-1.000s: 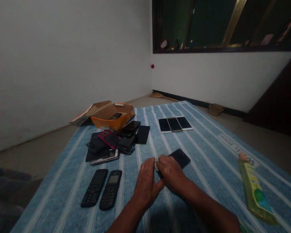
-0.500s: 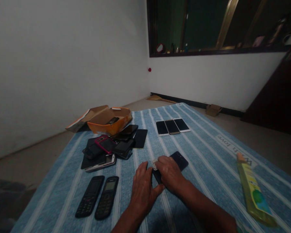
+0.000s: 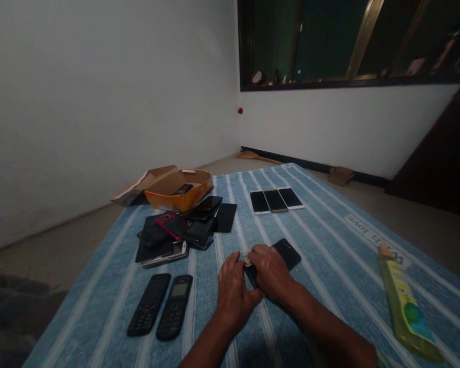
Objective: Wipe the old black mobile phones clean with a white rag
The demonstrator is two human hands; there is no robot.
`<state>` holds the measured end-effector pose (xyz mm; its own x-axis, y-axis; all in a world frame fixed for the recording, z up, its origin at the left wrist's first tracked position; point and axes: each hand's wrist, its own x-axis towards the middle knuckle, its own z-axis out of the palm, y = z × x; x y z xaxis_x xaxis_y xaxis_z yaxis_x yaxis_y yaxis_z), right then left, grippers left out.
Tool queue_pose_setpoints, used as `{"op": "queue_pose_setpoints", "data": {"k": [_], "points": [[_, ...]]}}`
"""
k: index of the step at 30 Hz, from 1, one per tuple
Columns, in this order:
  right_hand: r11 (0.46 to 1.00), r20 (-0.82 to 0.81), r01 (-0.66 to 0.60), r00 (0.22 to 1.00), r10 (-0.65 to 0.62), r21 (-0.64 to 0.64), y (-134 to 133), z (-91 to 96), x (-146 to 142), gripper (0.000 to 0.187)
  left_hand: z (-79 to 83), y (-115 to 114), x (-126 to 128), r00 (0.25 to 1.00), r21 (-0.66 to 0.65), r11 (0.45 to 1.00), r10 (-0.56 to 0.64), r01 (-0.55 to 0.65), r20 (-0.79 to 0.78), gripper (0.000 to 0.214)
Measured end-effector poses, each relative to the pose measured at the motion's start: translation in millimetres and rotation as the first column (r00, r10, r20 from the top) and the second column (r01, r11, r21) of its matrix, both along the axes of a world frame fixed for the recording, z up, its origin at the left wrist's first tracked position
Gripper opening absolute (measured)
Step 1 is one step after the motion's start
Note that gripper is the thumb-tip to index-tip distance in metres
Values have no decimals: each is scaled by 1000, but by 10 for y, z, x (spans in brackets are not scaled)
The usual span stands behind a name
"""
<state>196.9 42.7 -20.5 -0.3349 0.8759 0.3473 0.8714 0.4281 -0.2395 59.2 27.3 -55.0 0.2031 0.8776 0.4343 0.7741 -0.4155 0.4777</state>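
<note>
A dark smartphone (image 3: pixel 287 253) lies on the blue striped cloth, its middle hidden under my right hand (image 3: pixel 271 272). The fingers of that hand are closed on a small whitish wad (image 3: pixel 247 259), perhaps cloth or tissue, pressed at the phone's left end. My left hand (image 3: pixel 234 290) is curled round this same end, with the thumb at the near edge and the fingers at the far side. Two black keypad phones, one (image 3: pixel 149 305) beside the other (image 3: pixel 175 307), lie to the left of my left hand.
Beyond them is a heap of phones (image 3: pixel 172 226) before an open orange box (image 3: pixel 178 198). Several phones (image 3: pixel 276 201) lie side by side farther back. A bottle of yellow-green liquid (image 3: pixel 408 309) lies at the right on the striped cloth (image 3: pixel 329 286).
The whole view has shifted slightly, so things appear a little farther right. Both hands stay at the phone, and the whitish wad remains under my right fingers.
</note>
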Motion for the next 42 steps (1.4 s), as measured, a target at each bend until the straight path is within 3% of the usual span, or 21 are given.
{"op": "queue_pose_setpoints", "data": {"k": [6,12,20,22,26,28,37,42], "points": [[999,26,-36,999,36,27,-56,133,9,15,-46,-48,27,995,78,997,-35,28,92,54],[1000,128,-29,991,27,12,-91,349,85,18,28,-110,36,995,151,985,-95,88,39,54],[966,236,259,938,-256,19,19,476,435,27,119,-178,56,992,197,973,-111,121,-62,60],[975,217,222,952,-217,4,-16,480,374,24,115,-180,55,991,214,969,-116,126,-61,60],[999,141,3,990,4,-50,-140,469,106,19,83,-163,46,990,279,950,-133,142,-52,59],[997,123,-44,991,52,-69,-172,472,24,17,72,-158,44,990,309,940,-131,141,-53,59],[985,205,126,974,-101,-115,-114,603,175,22,137,-196,74,986,356,922,-117,151,-117,50],[994,165,41,986,-24,-98,-166,560,76,21,163,-193,59,984,352,922,-123,162,-131,48]]}}
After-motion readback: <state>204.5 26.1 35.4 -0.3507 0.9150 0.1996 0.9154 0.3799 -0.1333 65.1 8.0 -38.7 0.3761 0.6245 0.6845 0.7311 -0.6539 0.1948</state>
